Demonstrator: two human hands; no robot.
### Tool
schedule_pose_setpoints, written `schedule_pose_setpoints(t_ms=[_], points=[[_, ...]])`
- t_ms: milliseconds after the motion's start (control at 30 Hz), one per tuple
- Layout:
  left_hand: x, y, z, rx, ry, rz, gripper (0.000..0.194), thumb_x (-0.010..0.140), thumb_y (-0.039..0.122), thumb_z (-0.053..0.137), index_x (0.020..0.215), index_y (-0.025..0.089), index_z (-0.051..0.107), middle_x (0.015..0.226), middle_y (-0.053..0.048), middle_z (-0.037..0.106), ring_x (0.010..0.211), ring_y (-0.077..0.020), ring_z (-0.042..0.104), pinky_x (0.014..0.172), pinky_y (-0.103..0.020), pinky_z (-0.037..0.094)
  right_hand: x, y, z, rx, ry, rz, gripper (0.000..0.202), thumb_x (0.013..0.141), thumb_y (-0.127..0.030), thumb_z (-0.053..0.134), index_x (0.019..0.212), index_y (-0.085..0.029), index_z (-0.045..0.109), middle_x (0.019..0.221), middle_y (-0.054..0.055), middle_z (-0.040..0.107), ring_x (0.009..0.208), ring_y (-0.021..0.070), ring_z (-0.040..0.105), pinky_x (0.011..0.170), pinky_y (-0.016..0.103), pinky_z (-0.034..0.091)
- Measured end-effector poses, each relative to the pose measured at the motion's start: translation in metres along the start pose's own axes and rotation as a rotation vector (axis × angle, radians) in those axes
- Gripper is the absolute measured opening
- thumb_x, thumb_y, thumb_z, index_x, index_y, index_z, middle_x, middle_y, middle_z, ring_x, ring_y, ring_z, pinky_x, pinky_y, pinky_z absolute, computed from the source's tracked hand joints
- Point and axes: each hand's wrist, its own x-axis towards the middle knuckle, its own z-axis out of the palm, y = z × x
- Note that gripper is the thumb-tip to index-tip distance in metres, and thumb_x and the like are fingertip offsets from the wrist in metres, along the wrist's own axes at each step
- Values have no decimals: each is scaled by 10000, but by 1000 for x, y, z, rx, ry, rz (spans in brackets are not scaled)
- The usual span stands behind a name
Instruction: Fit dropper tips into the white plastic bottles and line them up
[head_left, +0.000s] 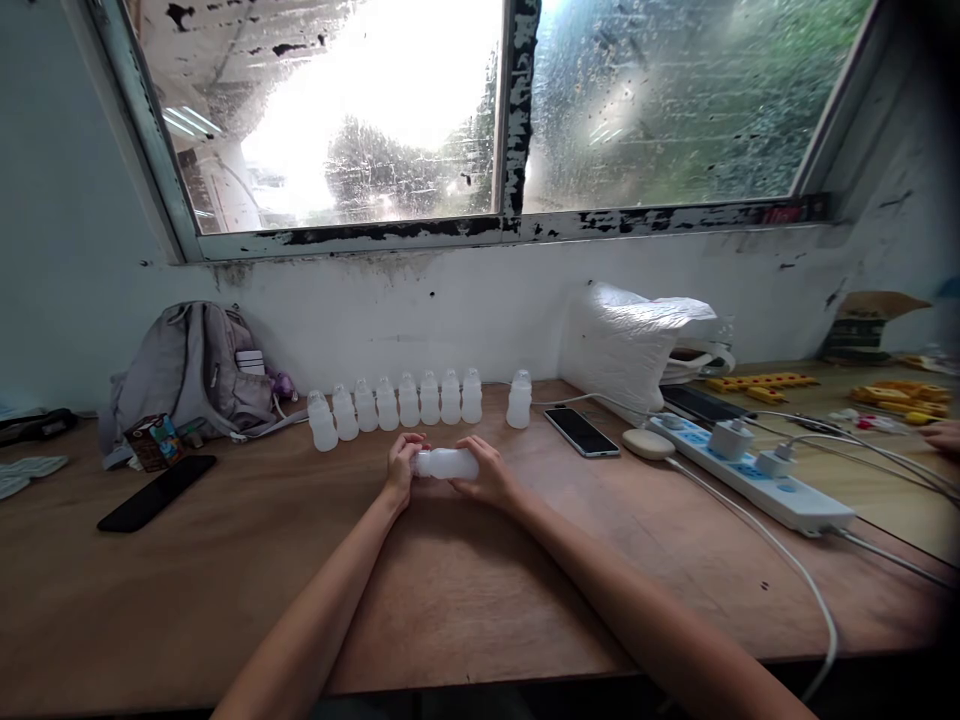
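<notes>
Grips a frosted bottle [452,463] on its side, low over the brown table [450,600], with left hand [402,468] closed about the capped end and right hand [484,472] wrapped around the base. Faces eight matching bottles [409,403] standing in a close row near the wall [450,310], plus a lone upright bottle [519,402] farther right, near a phone [582,432].

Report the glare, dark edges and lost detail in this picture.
Head view: the left window pane is largely blown out to white; head view: the upper right corner fades to black; head view: the white bag catches a bright sheen near its top; head view: the held bottle, between left hand and right hand, shows little surface detail.
</notes>
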Motion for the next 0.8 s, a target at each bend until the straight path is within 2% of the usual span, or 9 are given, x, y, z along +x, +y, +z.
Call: schedule_pose_setpoints(t_ms=[233,400,567,700,800], points=[[-7,14,6,-53,20,90,70,580,161,483,624,160,538,905,-36,591,740,-172,575,624,-262,421,-3,-10,2,3,78,-43,366,577,-258,619,903,-193,467,854,46,514,776,181,504,690,277,404],[-8,23,8,6,-41,112,107,584,140,457,619,155,557,922,-44,601,784,-182,574,640,-251,420,-4,-17,1,2,102,-34,363,583,-269,616,904,-196,465,849,51,512,770,185,508,684,280,409],[-7,20,4,20,-109,61,121,596,167,461,650,149,567,967,-56,599,772,-193,581,615,-255,432,-4,-14,1,-9,72,-37,363,583,-264,618,911,-198,475,854,51,516,776,187,504,690,281,405],[-6,13,1,4,-63,-32,214,613,213,500,808,169,576,973,-48,595,780,-199,582,556,-243,430,0,-9,1,-30,-10,21,390,572,-265,638,926,-203,487,879,42,516,784,182,501,690,277,398],[-4,13,2,-120,-22,-139,270,634,258,527,889,173,550,981,-53,584,781,-182,579,594,-254,443,5,-6,-4,-125,-67,73,393,557,-284,669,912,-210,518,885,47,513,810,199,485,707,303,388]])
